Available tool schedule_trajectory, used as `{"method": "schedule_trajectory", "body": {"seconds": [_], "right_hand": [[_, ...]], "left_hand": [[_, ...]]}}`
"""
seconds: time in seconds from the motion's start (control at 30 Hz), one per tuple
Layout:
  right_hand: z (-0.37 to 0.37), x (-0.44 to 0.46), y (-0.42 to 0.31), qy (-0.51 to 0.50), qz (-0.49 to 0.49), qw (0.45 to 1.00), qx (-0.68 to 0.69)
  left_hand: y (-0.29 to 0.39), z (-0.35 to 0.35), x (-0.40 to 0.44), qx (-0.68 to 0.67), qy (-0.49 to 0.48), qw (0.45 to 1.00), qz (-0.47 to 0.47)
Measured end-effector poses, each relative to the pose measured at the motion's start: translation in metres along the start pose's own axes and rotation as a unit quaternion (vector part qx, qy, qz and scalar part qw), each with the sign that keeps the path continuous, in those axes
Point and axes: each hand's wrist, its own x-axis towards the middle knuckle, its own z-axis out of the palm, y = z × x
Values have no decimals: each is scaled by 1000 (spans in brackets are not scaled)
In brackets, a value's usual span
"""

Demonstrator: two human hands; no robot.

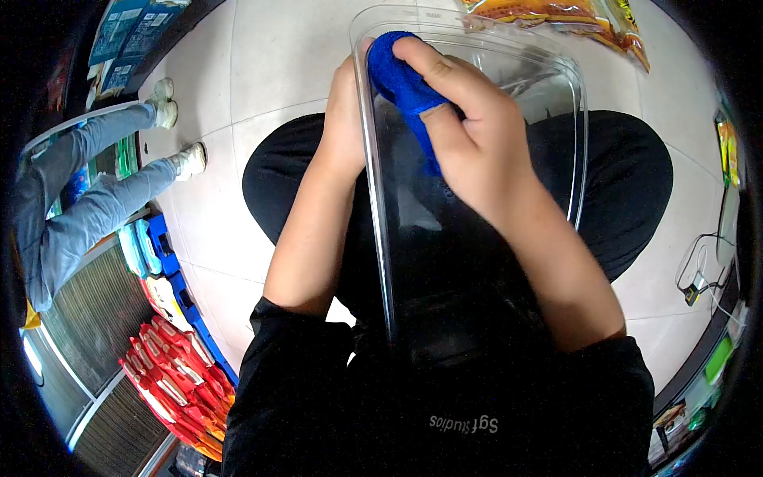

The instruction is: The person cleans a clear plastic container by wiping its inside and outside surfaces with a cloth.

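Note:
A clear plastic bin [579, 143] rests tilted on my lap, between my two arms. My right hand [481, 131] grips a bunched blue cloth [397, 75] and presses it against the bin's upper left corner, thumb on top. Outside the bin's left wall, my left hand [343, 119] holds that side near the same corner; most of its fingers are hidden behind the rim and the cloth. A loose end of the cloth hangs below my right hand.
Plastic packages [556, 20] lie on the tiled floor beyond the bin. At left stands another person in jeans [103, 167], near shelves. Red packets [175, 374] sit in a blue crate [195, 310] at lower left. Cables [699, 282] and a shelf edge are at right.

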Motion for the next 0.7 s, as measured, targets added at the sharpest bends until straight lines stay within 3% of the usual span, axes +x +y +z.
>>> {"method": "schedule_trajectory", "body": {"seconds": [0.07,0.13,0.27,0.33,0.4,0.53,0.7], "right_hand": [[-10,4,-2,-49,40,998,12],[-16,9,0,-82,-24,996,1],[-21,12,-7,-111,-52,991,-49],[-18,10,-9,-87,-63,991,-80],[-19,11,-18,-76,-74,958,-265],[-16,10,-13,-13,-105,937,-333],[-27,6,-21,2,-39,928,-370]], "left_hand": [[1,1,-1,14,2,1000,8],[1,3,-1,11,-3,999,47],[-1,0,1,-35,-13,999,-11],[2,0,0,-41,-24,999,-24],[2,4,-1,26,0,999,20],[4,10,-3,33,24,998,50],[5,6,0,-2,17,1000,2]]}}
